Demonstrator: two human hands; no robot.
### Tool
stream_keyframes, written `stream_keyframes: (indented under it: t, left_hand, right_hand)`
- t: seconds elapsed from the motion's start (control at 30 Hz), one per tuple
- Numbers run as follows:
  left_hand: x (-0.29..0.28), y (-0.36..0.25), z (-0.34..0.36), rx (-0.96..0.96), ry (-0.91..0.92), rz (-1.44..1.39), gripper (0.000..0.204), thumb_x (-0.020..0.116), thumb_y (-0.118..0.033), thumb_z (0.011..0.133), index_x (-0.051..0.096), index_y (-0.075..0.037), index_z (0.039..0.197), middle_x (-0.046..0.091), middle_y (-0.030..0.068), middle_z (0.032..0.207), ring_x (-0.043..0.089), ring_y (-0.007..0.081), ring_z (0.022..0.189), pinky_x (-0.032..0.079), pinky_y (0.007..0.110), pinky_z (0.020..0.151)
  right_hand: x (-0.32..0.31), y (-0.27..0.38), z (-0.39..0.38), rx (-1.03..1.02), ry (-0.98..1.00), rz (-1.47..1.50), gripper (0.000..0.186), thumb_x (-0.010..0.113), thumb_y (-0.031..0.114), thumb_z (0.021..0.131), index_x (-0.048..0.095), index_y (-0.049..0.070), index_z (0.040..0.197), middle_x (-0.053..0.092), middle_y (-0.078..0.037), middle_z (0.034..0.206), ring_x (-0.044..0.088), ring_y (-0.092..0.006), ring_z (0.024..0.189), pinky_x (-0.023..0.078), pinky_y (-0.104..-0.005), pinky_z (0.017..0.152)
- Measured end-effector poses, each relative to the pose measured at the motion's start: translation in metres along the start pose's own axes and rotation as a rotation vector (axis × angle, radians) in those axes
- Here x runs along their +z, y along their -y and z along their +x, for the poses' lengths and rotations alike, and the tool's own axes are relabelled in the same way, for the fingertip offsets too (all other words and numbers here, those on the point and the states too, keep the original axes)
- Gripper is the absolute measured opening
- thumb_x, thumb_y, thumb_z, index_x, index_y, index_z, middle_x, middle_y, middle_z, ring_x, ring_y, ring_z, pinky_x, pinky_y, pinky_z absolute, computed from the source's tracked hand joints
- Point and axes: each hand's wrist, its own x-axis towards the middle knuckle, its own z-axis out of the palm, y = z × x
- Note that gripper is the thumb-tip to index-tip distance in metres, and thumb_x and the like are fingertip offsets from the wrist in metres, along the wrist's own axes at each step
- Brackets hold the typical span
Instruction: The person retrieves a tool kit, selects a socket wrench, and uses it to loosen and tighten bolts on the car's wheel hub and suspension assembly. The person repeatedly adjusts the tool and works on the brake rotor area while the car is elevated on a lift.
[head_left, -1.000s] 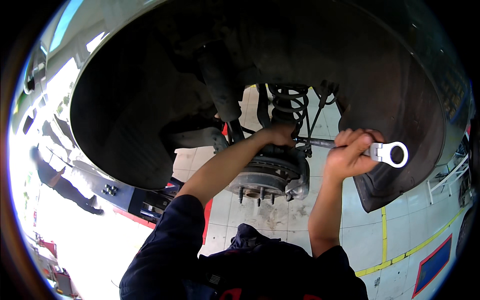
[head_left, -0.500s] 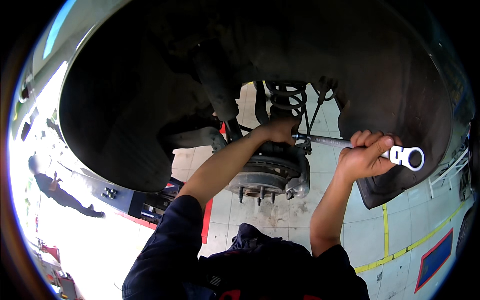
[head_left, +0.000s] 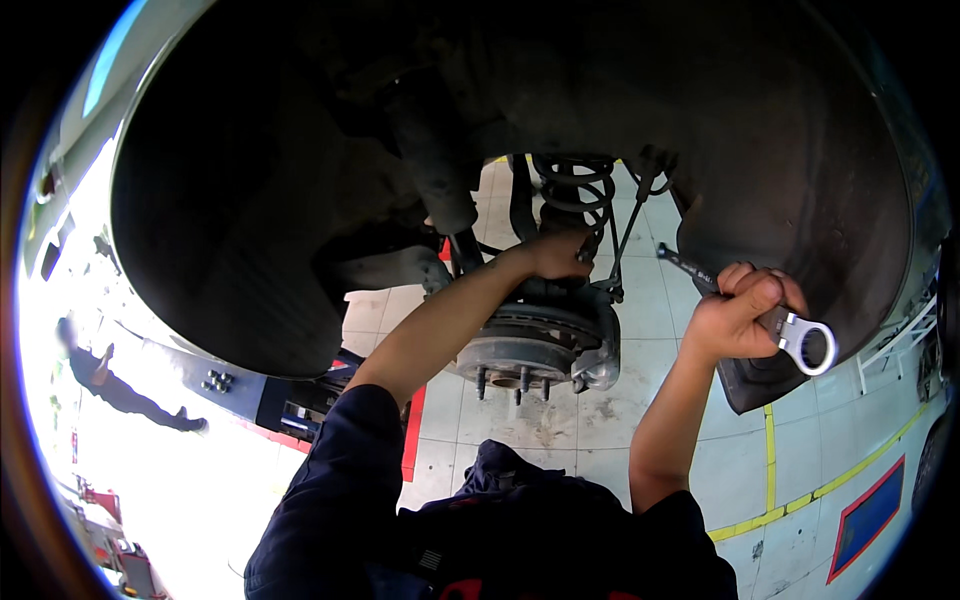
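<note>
My right hand (head_left: 745,315) is closed round the shaft of a wrench (head_left: 688,267). The wrench's large shiny ring end sticks out beyond the right side of my fist, and its dark narrow end points up and left, touching nothing. My left hand (head_left: 562,255) reaches in beside the lower end of a coil spring (head_left: 582,190). Its fingers are curled at a small part I cannot make out. Just below that hand is a wheel hub with a brake disc (head_left: 515,355), bare studs facing me. A shock absorber (head_left: 430,165) slants down to its left.
A dark wheel arch (head_left: 220,200) surrounds the work from above and both sides. Right of the spring hangs a thin link rod (head_left: 632,225). At the left a workbench (head_left: 225,385) stands, with a person (head_left: 110,385) beyond it. Yellow lines (head_left: 771,460) mark the tiled floor.
The wrench's narrow end has come away from beside my left hand, and the wrench now tilts more steeply. My right hand has moved slightly right and down; my left hand stays by the spring.
</note>
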Motion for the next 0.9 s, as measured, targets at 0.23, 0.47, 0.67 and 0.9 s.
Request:
stream_keyframes:
  t: [0.23, 0.47, 0.67, 0.9]
  left_hand:
    - [0.006, 0.008, 0.002, 0.086, 0.51, -0.109, 0.037, 0.063, -0.031, 0.08, 0.061, -0.003, 0.104, 0.063, 0.0141, 0.098, 0.06, 0.0255, 0.091, 0.046, 0.036, 0.078]
    - [0.004, -0.002, 0.004, 0.041, 0.528, -0.047, 0.037, 0.067, -0.028, 0.075, 0.064, -0.005, 0.103, 0.066, 0.0134, 0.096, 0.061, 0.0252, 0.088, 0.047, 0.035, 0.077]
    - [0.019, 0.015, 0.009, 0.067, 0.457, -0.025, 0.034, 0.065, -0.026, 0.073, 0.065, -0.004, 0.1, 0.066, 0.0148, 0.093, 0.062, 0.0262, 0.085, 0.047, 0.037, 0.075]
    - [0.013, 0.014, 0.011, 0.049, 0.648, 0.091, 0.036, 0.061, -0.029, 0.073, 0.065, -0.002, 0.097, 0.066, 0.0144, 0.09, 0.062, 0.0252, 0.08, 0.048, 0.037, 0.071]
  right_hand:
    - [-0.009, 0.013, 0.005, 0.277, -0.004, 0.209, 0.016, 0.047, 0.011, 0.093, 0.042, -0.003, 0.091, 0.029, 0.0, 0.05, 0.018, -0.0048, 0.039, 0.017, -0.0207, 0.035]
    - [-0.012, 0.008, 0.0, 0.333, 0.012, 0.232, 0.017, 0.049, 0.012, 0.093, 0.044, -0.004, 0.091, 0.03, 0.001, 0.05, 0.018, -0.0044, 0.038, 0.017, -0.0208, 0.034]
    - [-0.011, 0.013, 0.001, 0.445, -0.012, 0.259, 0.016, 0.048, 0.012, 0.094, 0.045, -0.003, 0.091, 0.029, 0.001, 0.05, 0.019, -0.0044, 0.039, 0.017, -0.0211, 0.035]
    - [-0.016, 0.012, 0.003, 0.494, -0.014, 0.213, 0.016, 0.046, 0.012, 0.094, 0.045, -0.004, 0.089, 0.028, 0.002, 0.05, 0.018, -0.0043, 0.039, 0.016, -0.0215, 0.035]
